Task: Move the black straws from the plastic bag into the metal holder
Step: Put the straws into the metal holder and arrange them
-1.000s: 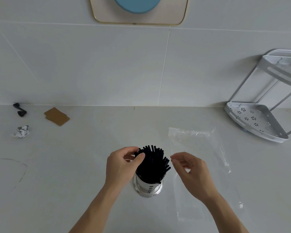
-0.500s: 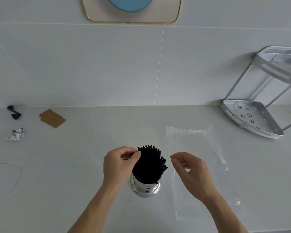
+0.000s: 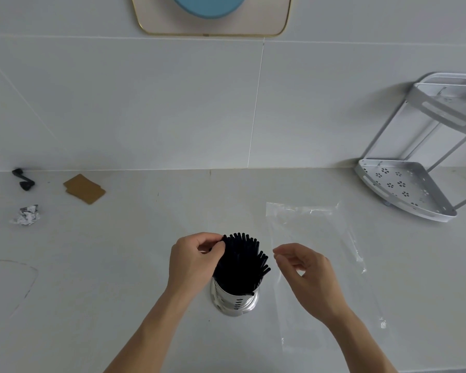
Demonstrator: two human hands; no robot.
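Straws: a bundle of thin black plastic straws (image 3: 241, 261) is stood upright in the perforated shiny metal holder (image 3: 236, 301).
Left hand (image 3: 193, 261): straw tips at 9 o'clock of the bundle are pinched between thumb and fingers.
Right hand (image 3: 308, 277): held at 3 o'clock, apart from the straws, fingers loosely curled, nothing gripped.
Bag: the clear flat plastic bag (image 3: 315, 238) is laid beneath the right hand.

Black straws gathered upright in the metal holder

The black straws (image 3: 241, 261) are seen fanned out of the metal holder (image 3: 236, 302) on the tabletop (image 3: 119, 265). Their left edge is touched by the left hand (image 3: 193, 261); the right hand (image 3: 307, 275) is held just beside them, over the flat plastic bag (image 3: 315, 238).
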